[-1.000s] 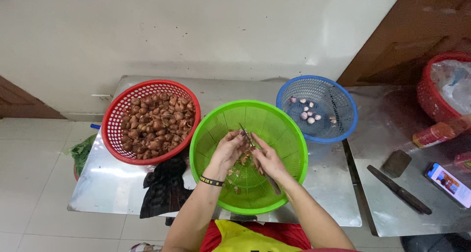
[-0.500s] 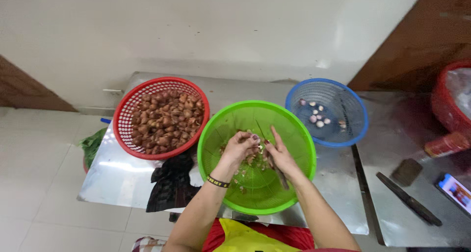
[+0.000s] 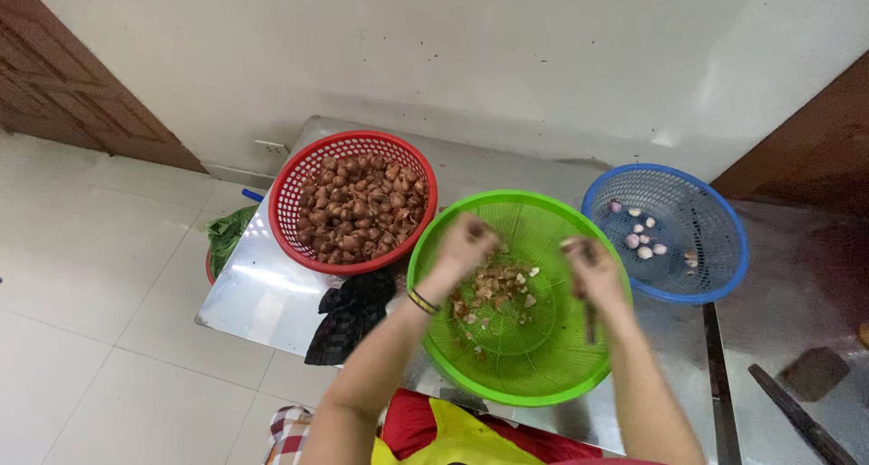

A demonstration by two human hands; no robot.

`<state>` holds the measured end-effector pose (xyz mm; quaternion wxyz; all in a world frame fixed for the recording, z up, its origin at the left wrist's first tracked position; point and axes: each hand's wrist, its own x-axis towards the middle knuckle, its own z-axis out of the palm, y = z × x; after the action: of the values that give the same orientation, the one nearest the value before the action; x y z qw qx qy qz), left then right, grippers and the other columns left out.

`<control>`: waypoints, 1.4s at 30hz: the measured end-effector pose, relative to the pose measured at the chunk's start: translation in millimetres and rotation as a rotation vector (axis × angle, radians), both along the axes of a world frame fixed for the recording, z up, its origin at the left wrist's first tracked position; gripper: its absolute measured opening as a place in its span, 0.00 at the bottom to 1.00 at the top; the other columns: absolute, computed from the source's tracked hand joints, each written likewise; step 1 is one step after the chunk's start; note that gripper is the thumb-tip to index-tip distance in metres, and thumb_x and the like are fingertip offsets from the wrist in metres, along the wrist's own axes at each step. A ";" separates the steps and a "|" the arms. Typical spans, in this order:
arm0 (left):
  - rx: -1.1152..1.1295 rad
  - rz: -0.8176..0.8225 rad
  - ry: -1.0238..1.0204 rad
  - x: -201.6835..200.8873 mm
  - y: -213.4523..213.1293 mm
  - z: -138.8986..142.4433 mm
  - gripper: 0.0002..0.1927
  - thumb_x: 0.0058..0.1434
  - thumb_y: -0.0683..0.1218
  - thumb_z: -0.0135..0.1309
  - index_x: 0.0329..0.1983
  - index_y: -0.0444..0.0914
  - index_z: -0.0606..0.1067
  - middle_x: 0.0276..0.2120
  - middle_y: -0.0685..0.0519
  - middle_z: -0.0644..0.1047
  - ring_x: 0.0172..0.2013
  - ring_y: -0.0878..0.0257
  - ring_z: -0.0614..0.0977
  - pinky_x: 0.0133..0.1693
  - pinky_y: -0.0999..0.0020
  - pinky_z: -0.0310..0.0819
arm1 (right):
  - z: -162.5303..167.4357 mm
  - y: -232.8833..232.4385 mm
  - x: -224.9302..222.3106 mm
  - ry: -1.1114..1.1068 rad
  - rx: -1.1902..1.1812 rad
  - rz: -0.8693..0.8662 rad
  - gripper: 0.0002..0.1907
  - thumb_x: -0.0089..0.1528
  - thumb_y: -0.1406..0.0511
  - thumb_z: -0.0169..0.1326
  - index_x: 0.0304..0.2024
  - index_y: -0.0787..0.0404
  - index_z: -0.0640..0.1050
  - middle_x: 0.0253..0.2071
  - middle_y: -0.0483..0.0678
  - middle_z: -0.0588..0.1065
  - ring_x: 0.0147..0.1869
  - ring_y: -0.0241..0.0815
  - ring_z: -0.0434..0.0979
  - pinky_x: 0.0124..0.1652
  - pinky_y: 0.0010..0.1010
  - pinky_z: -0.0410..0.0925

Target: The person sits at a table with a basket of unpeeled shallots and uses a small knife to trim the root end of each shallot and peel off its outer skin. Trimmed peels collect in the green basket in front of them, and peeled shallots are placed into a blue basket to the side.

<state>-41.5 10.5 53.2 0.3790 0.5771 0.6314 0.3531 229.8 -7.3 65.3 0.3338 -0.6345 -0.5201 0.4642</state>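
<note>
My left hand (image 3: 466, 246) hovers over the left side of a green plastic basket (image 3: 507, 196), fingers curled; blur hides what is inside them. My right hand (image 3: 593, 270) is over the basket's right side, closed on a small dark knife (image 3: 589, 325) that points down, with something pale at its fingertips. Brown shallot peels (image 3: 493, 288) lie in the green basket. A red basket (image 3: 277, 202) to the left is full of unpeeled shallots (image 3: 358, 207). A blue basket (image 3: 665, 169) to the right holds several peeled shallots (image 3: 641, 239).
All the baskets stand on a metal table (image 3: 262, 302) against a white wall. A black cloth (image 3: 348, 311) hangs over the table's front edge. A large knife (image 3: 801, 420) and a dark block (image 3: 815, 372) lie at the far right. Green leaves (image 3: 226, 234) show beside the table's left edge.
My hands were together over the middle of the green basket. They have since drawn apart, the left toward the red basket and the right toward the blue one. The camera has swung left.
</note>
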 end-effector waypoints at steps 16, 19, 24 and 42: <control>0.179 0.478 0.791 -180.5 30.9 -11.5 0.18 0.62 0.57 0.57 0.46 0.40 0.80 0.49 0.43 0.76 0.52 0.45 0.74 0.49 0.49 0.73 | -29.6 -3.3 19.8 0.601 -0.313 -0.060 0.32 0.73 0.42 0.39 0.33 0.63 0.72 0.19 0.41 0.63 0.17 0.32 0.60 0.18 0.26 0.57; 0.005 0.192 -0.159 -126.1 34.5 -14.1 0.18 0.70 0.53 0.50 0.56 0.40 0.77 0.44 0.48 0.81 0.40 0.60 0.82 0.44 0.62 0.80 | -32.4 -21.3 -21.4 0.513 -0.239 0.097 0.28 0.74 0.48 0.36 0.36 0.65 0.70 0.19 0.42 0.64 0.17 0.33 0.60 0.18 0.26 0.58; -0.326 -0.038 -1.168 -10.0 -0.2 -34.3 0.15 0.74 0.47 0.42 0.60 0.37 0.68 0.43 0.49 0.77 0.36 0.62 0.77 0.40 0.67 0.76 | -14.0 -53.0 -79.7 0.365 -0.089 0.180 0.31 0.67 0.62 0.41 0.74 0.41 0.57 0.22 0.40 0.67 0.19 0.32 0.62 0.19 0.23 0.60; 0.026 -0.348 -0.730 24.5 -16.8 5.2 0.20 0.74 0.51 0.49 0.61 0.32 0.71 0.49 0.51 0.78 0.49 0.64 0.80 0.50 0.67 0.76 | 50.5 -58.5 -42.8 0.240 0.000 0.354 0.33 0.69 0.63 0.41 0.77 0.40 0.55 0.21 0.38 0.61 0.20 0.28 0.56 0.20 0.20 0.54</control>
<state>-17.0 -6.4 58.3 0.6250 0.5167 0.3435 0.4736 187.0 -65.8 115.9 0.3067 -0.4731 -0.5801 0.5878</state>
